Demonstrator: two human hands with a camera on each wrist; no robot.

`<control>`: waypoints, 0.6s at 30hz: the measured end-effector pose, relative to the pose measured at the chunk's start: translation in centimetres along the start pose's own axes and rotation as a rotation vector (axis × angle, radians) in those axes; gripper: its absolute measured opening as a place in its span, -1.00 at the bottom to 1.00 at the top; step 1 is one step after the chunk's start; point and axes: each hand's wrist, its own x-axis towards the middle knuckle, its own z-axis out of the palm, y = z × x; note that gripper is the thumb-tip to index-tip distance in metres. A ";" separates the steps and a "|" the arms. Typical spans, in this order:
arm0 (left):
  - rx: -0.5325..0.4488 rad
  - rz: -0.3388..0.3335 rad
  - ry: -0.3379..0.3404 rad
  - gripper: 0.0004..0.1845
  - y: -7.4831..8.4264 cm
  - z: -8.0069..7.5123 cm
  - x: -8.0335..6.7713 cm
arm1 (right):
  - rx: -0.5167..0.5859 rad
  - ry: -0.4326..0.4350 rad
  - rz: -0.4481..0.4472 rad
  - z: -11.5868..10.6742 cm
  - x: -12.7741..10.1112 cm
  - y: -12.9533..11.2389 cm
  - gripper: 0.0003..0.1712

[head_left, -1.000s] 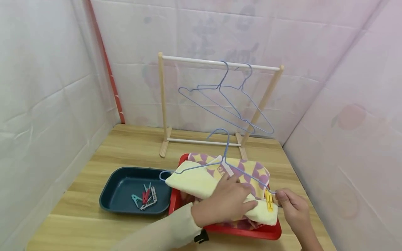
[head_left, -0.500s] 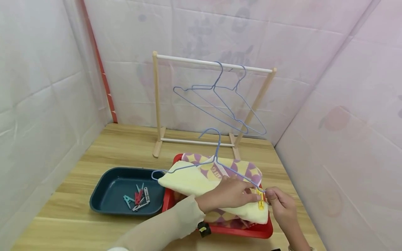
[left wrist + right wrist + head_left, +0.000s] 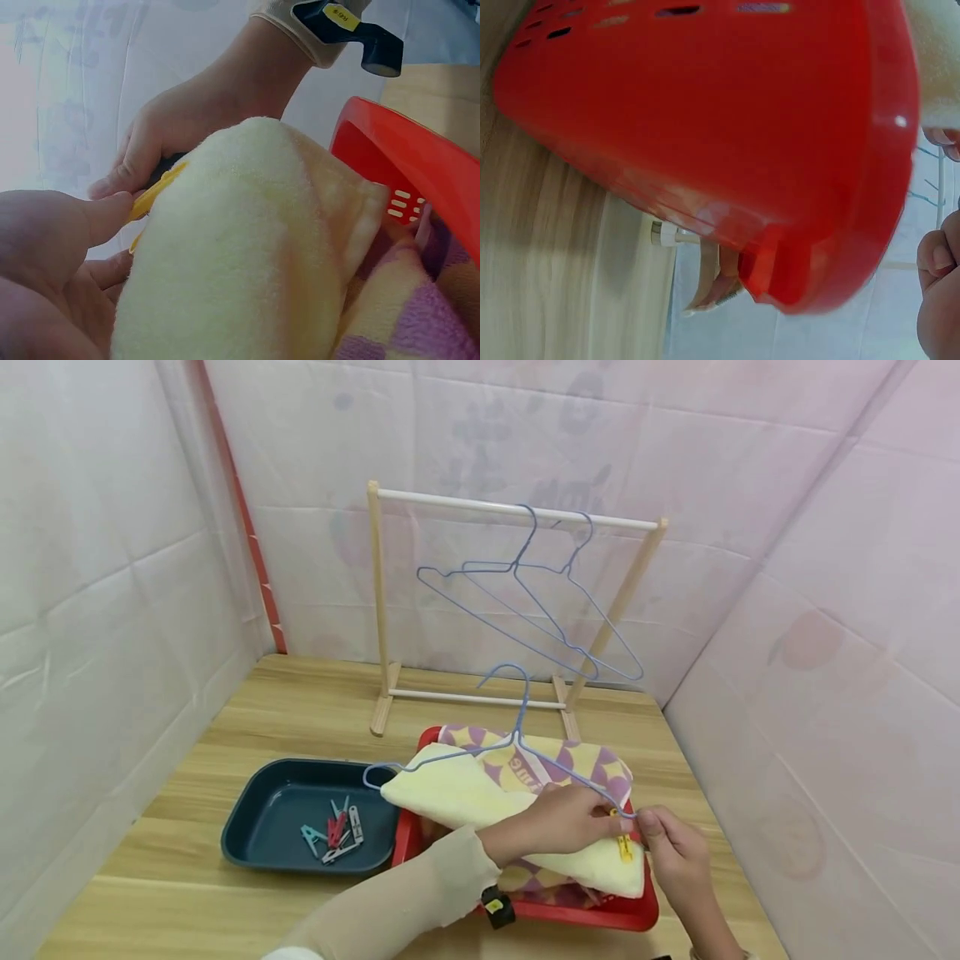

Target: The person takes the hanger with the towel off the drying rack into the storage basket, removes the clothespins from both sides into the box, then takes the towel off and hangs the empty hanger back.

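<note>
Two hands meet at the right end of the blue hanger (image 3: 517, 752), which lies over the yellow towel (image 3: 480, 797) in the red basket (image 3: 570, 914). Far left, spare pegs (image 3: 333, 835) sit in the dark blue tray (image 3: 247, 835). The left hand (image 3: 558, 822) pinches towel and yellow peg (image 3: 621, 843) together. The right hand (image 3: 671, 852) pinches the hanger wire just beside the peg. Likely step: pegging the towel to the hanger. The next move calls for seating the peg squarely over wire and cloth. The rack (image 3: 517, 514) stands beyond, far side.
</note>
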 end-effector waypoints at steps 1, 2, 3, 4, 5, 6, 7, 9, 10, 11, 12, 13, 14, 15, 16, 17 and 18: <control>-0.014 -0.006 0.003 -0.72 -0.1 0.0 -0.1 | -0.010 0.001 0.009 0.1 0.0 0.0 -0.68; -0.019 -0.010 0.008 -0.71 -0.2 0.0 -0.2 | -0.012 0.008 0.020 0.2 -0.1 0.0 -0.67; -0.025 -0.013 0.015 -0.71 -0.2 0.0 -0.3 | -0.017 0.016 0.036 0.3 -0.1 0.0 -0.66; -0.027 -0.016 0.024 -0.71 -0.2 0.0 -0.4 | -0.019 0.022 0.057 0.4 -0.1 0.0 -0.64; -0.031 -0.018 0.035 -0.73 -0.2 0.0 -0.6 | -0.019 0.032 0.079 0.5 -0.1 0.0 -0.63; -0.026 -0.018 0.050 -0.75 -0.2 -0.1 -0.7 | -0.020 0.043 0.099 0.6 -0.1 0.0 -0.62; -0.020 -0.017 0.065 -0.77 -0.1 -0.1 -0.8 | -0.026 0.048 0.110 0.7 -0.1 0.0 -0.60; 0.000 -0.014 0.099 -0.82 -0.1 0.0 -1.0 | -0.028 0.057 0.126 0.8 -0.2 0.2 -0.59; 0.006 -0.011 0.114 -0.83 0.0 0.1 -1.1 | -0.027 0.057 0.122 0.9 -0.2 0.2 -0.59; 0.010 -0.004 0.129 -0.86 0.0 0.1 -1.3 | -0.027 0.058 0.111 0.9 -0.2 0.3 -0.59; 0.020 0.006 0.146 -0.86 0.0 0.2 -1.4 | -0.023 0.057 0.098 1.0 -0.2 0.4 -0.59; 0.035 0.018 0.162 -0.87 0.0 0.2 -1.5 | -0.017 0.056 0.085 1.0 -0.2 0.5 -0.59; 0.053 0.029 0.179 -0.88 0.1 0.3 -1.6 | -0.016 0.056 0.075 1.1 -0.3 0.6 -0.59; 0.069 0.037 0.196 -0.88 0.1 0.3 -1.7 | -0.010 0.055 0.068 1.1 -0.3 0.6 -0.59; 0.089 0.046 0.214 -0.88 0.1 0.4 -1.8 | -0.006 0.055 0.061 1.1 -0.3 0.7 -0.60; 0.107 0.054 0.234 -0.88 0.2 0.4 -1.9 | -0.007 0.056 0.063 1.2 -0.3 0.7 -0.59; 0.125 0.059 0.251 -0.87 0.2 0.4 -2.0 | -0.010 0.055 0.069 1.2 -0.4 0.7 -0.59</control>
